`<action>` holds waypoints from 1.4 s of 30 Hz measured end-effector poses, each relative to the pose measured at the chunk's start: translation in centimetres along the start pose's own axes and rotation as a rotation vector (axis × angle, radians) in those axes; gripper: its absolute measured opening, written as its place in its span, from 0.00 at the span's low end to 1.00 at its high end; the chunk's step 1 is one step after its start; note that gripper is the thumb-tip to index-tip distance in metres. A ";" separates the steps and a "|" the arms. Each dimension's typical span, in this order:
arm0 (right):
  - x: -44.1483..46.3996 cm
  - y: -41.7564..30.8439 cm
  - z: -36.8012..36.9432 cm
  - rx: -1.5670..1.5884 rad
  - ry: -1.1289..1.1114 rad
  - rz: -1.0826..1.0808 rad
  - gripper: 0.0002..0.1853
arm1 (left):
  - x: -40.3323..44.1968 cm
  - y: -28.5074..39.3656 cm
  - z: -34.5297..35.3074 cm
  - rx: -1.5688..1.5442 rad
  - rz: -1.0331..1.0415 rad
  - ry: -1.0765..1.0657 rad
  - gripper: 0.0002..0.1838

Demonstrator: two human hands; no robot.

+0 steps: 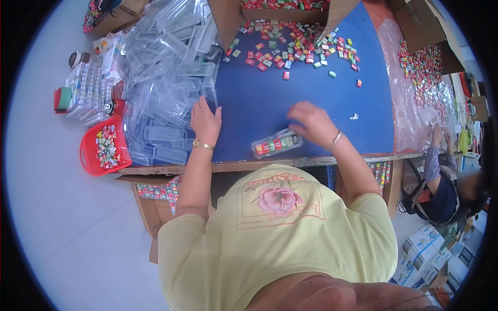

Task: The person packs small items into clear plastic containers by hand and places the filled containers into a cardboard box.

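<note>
Yellow shirt (pixel 280 228) is filling my near view. My left hand (pixel 206 123) is resting, fingers spread, by clear trays (pixel 166 67); snagging risks a slide. My right hand (pixel 314 123) is hovering half-curled, can't tell holding what; bumping risks spilling the packed case (pixel 276 146) near the tabletop (pixel 249 103) edge.

A pale floor (pixel 62 223) in bright light fills the left. A blue-topped worktable (pixel 249 98) with a wooden near edge spans the middle; plastic sheeting (pixel 386 57) lies at right. White cartons (pixel 423 244) stand near right.

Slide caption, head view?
Left hand by a pile of clear plastic trays, right hand beside a tray of small colourful pieces.
</note>
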State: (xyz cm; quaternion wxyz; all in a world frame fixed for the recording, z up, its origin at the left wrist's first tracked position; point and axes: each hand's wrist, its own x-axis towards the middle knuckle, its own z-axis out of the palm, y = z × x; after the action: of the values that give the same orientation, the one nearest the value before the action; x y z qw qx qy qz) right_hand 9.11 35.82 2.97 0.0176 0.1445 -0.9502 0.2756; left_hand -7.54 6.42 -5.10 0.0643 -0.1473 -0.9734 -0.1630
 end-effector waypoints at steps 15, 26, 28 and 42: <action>9.1 9.9 2.9 -0.019 0.115 0.368 0.16 | 1.4 7.4 1.4 -0.294 0.612 -0.283 0.08; 9.7 13.2 4.1 -0.180 0.334 0.296 0.12 | 10.2 11.4 7.7 -0.274 0.594 0.010 0.16; 8.0 12.3 3.8 -0.047 0.251 0.299 0.15 | 9.1 9.9 7.3 -0.333 0.604 -0.057 0.16; 11.2 12.6 2.9 -0.273 0.151 0.232 0.12 | 10.4 11.1 7.5 -0.312 0.724 -0.186 0.12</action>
State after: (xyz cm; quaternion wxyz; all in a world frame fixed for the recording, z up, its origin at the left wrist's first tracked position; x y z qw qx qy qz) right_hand -5.10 41.47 -4.76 0.0764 0.0093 -0.9850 0.1545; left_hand -14.52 21.72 -7.01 0.0060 -0.5026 -0.8239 -0.2618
